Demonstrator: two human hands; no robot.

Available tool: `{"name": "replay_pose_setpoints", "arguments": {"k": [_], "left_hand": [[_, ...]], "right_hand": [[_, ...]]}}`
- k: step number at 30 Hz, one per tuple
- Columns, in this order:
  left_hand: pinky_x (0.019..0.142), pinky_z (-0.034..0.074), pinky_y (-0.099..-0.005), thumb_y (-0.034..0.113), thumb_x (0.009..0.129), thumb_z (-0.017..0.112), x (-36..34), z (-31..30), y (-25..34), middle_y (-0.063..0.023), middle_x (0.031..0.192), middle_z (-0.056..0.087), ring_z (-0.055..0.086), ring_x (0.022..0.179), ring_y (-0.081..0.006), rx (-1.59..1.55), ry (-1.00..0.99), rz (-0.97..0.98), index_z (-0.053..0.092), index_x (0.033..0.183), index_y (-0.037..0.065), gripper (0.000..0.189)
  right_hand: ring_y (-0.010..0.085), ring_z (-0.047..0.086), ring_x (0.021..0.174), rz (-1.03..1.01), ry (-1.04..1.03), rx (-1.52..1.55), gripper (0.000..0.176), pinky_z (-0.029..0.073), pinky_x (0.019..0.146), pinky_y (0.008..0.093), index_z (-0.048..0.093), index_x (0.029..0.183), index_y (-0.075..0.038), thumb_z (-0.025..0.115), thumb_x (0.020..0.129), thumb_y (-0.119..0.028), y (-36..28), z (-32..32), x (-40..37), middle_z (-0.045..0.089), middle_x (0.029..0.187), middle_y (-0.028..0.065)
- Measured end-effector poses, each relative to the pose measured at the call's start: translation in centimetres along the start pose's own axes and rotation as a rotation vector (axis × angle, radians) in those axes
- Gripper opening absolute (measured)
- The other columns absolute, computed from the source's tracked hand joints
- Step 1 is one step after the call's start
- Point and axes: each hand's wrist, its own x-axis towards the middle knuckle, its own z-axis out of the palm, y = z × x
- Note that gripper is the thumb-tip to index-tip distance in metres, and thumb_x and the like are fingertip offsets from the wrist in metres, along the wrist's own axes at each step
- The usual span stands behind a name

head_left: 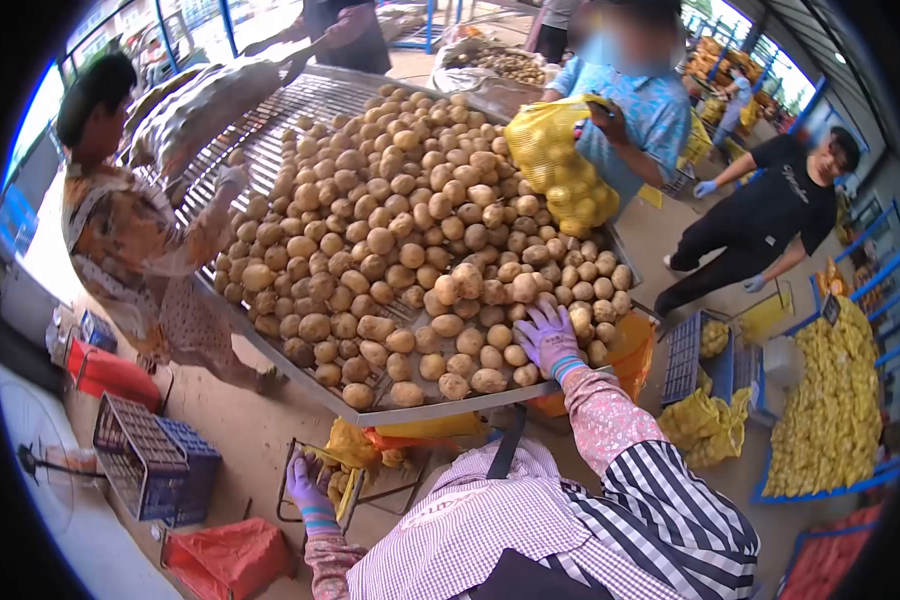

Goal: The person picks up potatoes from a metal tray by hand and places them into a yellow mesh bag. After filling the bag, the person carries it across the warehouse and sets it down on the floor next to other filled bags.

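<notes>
My right hand point(548, 336), in a purple glove, lies with fingers spread over potatoes point(470, 342) at the near right edge of a metal sorting table point(440, 410). The potatoes form a broad heap across the slatted top. Low on the left, my left hand point(310, 488), also in a purple glove, is held beside a metal bag stand point(288, 510). Its fingers are curled around what looks like a brownish potato point(314, 464). A yellow mesh bag point(348, 440) with potatoes hangs in that stand.
A person across the table holds a full yellow mesh bag point(570, 165) over the heap. Another person point(130, 220) stands at the left side. Plastic crates point(155, 460) and a red bag point(232, 555) sit on the floor left. Filled yellow bags point(830, 390) are stacked at right, where someone point(770, 200) walks.
</notes>
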Motion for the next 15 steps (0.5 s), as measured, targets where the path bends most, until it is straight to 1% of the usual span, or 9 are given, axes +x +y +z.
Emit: {"name": "replay_pose_setpoints", "arguments": {"k": [2, 5, 6, 8, 9, 11, 12, 13, 15], "left_hand": [[0.087, 0.052, -0.0398, 0.041, 0.103, 0.059, -0.1, -1.7, -0.3, -0.0065, 0.128, 0.064, 0.063, 0.109, -0.0225, 0.050, 0.021, -0.003, 0.057, 0.140, 0.015, 0.045], [0.094, 0.048, -0.0438, 0.043, 0.103, 0.056, -0.8, -3.9, -1.4, -0.0076, 0.131, 0.062, 0.061, 0.114, -0.0243, 0.030, 0.044, -0.035, 0.053, 0.143, 0.013, 0.050], [0.094, 0.048, -0.0438, 0.043, 0.103, 0.056, -0.8, -4.7, -1.9, -0.0076, 0.131, 0.062, 0.061, 0.114, -0.0243, 0.030, 0.032, -0.032, 0.053, 0.143, 0.013, 0.050], [0.106, 0.040, -0.0455, 0.048, 0.100, 0.059, -0.6, -6.0, -3.1, -0.0056, 0.141, 0.058, 0.055, 0.125, -0.0260, 0.035, 0.020, -0.092, 0.050, 0.147, 0.018, 0.057], [0.106, 0.040, -0.0455, 0.048, 0.100, 0.059, -0.8, -6.2, -3.4, -0.0056, 0.141, 0.058, 0.055, 0.125, -0.0260, 0.040, 0.015, -0.091, 0.050, 0.147, 0.018, 0.057], [0.108, 0.038, -0.0465, 0.048, 0.099, 0.059, -0.4, -5.8, -3.4, -0.0055, 0.142, 0.058, 0.055, 0.126, -0.0264, -0.037, 0.041, -0.126, 0.051, 0.147, 0.017, 0.057], [0.099, 0.044, -0.0452, 0.045, 0.102, 0.056, -0.4, -5.0, -3.2, -0.0089, 0.134, 0.062, 0.058, 0.118, -0.0260, -0.052, 0.081, -0.101, 0.053, 0.143, 0.012, 0.053], [0.099, 0.044, -0.0452, 0.045, 0.102, 0.056, -0.6, -4.5, -2.6, -0.0089, 0.134, 0.062, 0.058, 0.118, -0.0260, -0.049, 0.066, -0.099, 0.053, 0.143, 0.012, 0.053], [0.099, 0.044, -0.0450, 0.045, 0.102, 0.057, -0.6, -2.9, -2.0, -0.0087, 0.133, 0.063, 0.059, 0.117, -0.0256, 0.000, 0.034, -0.066, 0.054, 0.142, 0.012, 0.052]], "right_hand": [[0.0334, 0.031, 0.150, 0.050, 0.007, -0.065, 0.039, 0.022, 0.121, 0.0602, 0.066, 0.130, -0.025, 0.061, 0.096, -0.044, 1.8, -0.7, -0.9, 0.042, 0.159, 0.0062], [0.0371, 0.031, 0.149, 0.276, -0.011, -0.089, 0.036, 0.024, 0.121, 0.0603, 0.067, 0.128, -0.029, 0.064, 0.094, -0.042, 4.7, -1.5, -2.9, 0.039, 0.161, 0.0064], [0.0371, 0.031, 0.149, 0.286, -0.004, -0.092, 0.036, 0.024, 0.121, 0.0603, 0.067, 0.128, -0.029, 0.064, 0.094, -0.042, 5.6, -1.2, -3.1, 0.039, 0.161, 0.0064], [0.0382, 0.028, 0.150, 0.321, -0.046, -0.121, 0.044, 0.025, 0.119, 0.0652, 0.062, 0.135, -0.030, 0.065, 0.094, -0.044, 7.4, 0.3, -3.4, 0.036, 0.162, 0.0060], [0.0382, 0.028, 0.150, 0.328, -0.046, -0.120, 0.044, 0.025, 0.119, 0.0652, 0.062, 0.135, -0.030, 0.065, 0.094, -0.044, 7.4, -0.4, -3.9, 0.036, 0.162, 0.0060], [0.0357, 0.025, 0.152, 0.643, -0.178, -0.014, 0.054, 0.024, 0.119, 0.0691, 0.053, 0.144, -0.031, 0.067, 0.094, -0.045, 7.1, -2.5, -4.5, 0.036, 0.162, 0.0064], [0.0357, 0.022, 0.154, 0.703, -0.195, -0.015, 0.062, 0.025, 0.117, 0.0738, 0.047, 0.149, -0.030, 0.068, 0.093, -0.047, 7.5, -1.9, -3.9, 0.034, 0.163, 0.0063], [0.0345, 0.024, 0.153, 0.755, -0.188, -0.028, 0.063, 0.024, 0.119, 0.0702, 0.047, 0.149, -0.027, 0.067, 0.093, -0.046, 7.5, -1.6, -3.4, 0.035, 0.162, 0.0069], [0.0322, 0.026, 0.153, 0.623, 0.082, -0.070, 0.063, 0.022, 0.122, 0.0658, 0.046, 0.151, -0.025, 0.065, 0.094, -0.045, 6.9, -0.1, -2.3, 0.036, 0.163, 0.0079]]}}
